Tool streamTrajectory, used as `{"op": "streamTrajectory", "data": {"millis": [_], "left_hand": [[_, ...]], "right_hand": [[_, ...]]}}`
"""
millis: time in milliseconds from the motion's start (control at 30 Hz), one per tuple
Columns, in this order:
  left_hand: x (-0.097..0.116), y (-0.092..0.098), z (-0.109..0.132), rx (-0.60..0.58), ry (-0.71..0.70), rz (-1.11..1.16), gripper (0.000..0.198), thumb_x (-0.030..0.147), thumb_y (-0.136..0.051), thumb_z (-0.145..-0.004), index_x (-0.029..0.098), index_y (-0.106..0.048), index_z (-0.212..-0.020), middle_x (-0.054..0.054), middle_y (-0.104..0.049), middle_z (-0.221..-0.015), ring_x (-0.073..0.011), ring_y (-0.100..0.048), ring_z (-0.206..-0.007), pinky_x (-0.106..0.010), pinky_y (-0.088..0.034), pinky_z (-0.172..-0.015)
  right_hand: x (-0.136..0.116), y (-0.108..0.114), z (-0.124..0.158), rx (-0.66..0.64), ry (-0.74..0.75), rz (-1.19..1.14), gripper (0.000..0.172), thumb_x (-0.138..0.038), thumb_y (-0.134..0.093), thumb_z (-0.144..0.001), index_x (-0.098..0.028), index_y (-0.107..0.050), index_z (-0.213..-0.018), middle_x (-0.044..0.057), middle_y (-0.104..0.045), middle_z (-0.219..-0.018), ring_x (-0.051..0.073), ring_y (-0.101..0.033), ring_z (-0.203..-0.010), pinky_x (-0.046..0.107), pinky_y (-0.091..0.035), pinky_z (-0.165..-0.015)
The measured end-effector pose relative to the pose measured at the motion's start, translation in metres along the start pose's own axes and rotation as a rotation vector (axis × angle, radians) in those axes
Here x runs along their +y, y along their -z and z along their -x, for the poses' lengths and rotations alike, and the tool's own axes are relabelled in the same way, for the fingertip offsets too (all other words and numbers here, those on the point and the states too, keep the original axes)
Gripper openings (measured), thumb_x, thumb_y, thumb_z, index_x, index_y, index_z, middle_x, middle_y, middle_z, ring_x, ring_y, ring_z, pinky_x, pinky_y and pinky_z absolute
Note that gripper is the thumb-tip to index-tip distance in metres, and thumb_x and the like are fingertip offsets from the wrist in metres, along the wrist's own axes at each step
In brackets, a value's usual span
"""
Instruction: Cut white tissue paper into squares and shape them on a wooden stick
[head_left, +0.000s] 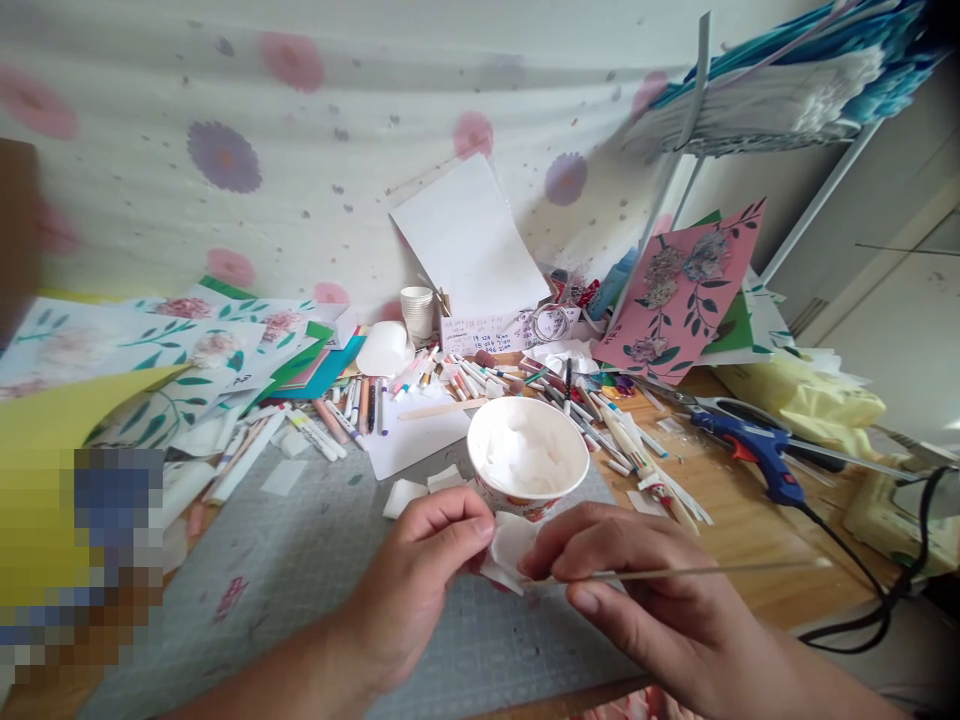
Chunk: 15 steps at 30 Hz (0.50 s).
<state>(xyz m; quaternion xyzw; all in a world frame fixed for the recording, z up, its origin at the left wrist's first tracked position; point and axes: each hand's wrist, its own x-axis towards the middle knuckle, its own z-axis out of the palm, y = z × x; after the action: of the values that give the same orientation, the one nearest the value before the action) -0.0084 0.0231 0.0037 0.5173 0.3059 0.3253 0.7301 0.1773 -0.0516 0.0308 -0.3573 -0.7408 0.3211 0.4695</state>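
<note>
My left hand [420, 580] pinches a small white paper piece [511, 548] between thumb and fingers, just in front of a paper bowl [527, 455] that holds white scraps. My right hand [645, 590] is closed on a thin stick [712, 572] that runs out to the right; its fingertips also touch the same paper piece. Both hands hover over a grey cutting mat [315, 560].
Several pens and markers [450, 385] lie scattered behind the bowl. A blue glue gun [757, 450] with a black cord lies at the right on the wooden table [750, 520]. Floral paper sheets [187, 345], a pink flowered card [682, 290] and a paper cup stack [417, 312] stand behind.
</note>
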Motion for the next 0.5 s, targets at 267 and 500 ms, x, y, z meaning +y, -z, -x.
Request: {"op": "streamTrajectory", "data": {"millis": [267,500], "left_hand": [[-0.001,0.001,0.0,0.009,-0.14,-0.31,0.029,0.039,-0.055,-0.087,0.018,-0.055,-0.067,0.003,-0.042,-0.062,-0.0131,-0.037,-0.063,-0.024,-0.031,-0.059],[0.002,-0.002,0.004,-0.015,-0.167,-0.388,0.028,0.039,-0.053,-0.088,0.018,-0.056,-0.068,0.003,-0.046,-0.061,-0.0129,-0.041,-0.061,-0.023,-0.033,-0.057]], "right_hand": [[0.004,-0.001,-0.003,0.192,-0.14,-0.174,0.013,-0.018,-0.056,-0.091,-0.023,-0.067,-0.093,0.005,-0.07,-0.095,0.019,-0.064,-0.097,0.031,-0.052,-0.084],[0.0,-0.011,-0.004,0.178,-0.067,-0.053,0.021,-0.005,-0.054,-0.086,-0.022,-0.063,-0.094,0.005,-0.067,-0.098,0.017,-0.066,-0.093,0.029,-0.053,-0.082]]}}
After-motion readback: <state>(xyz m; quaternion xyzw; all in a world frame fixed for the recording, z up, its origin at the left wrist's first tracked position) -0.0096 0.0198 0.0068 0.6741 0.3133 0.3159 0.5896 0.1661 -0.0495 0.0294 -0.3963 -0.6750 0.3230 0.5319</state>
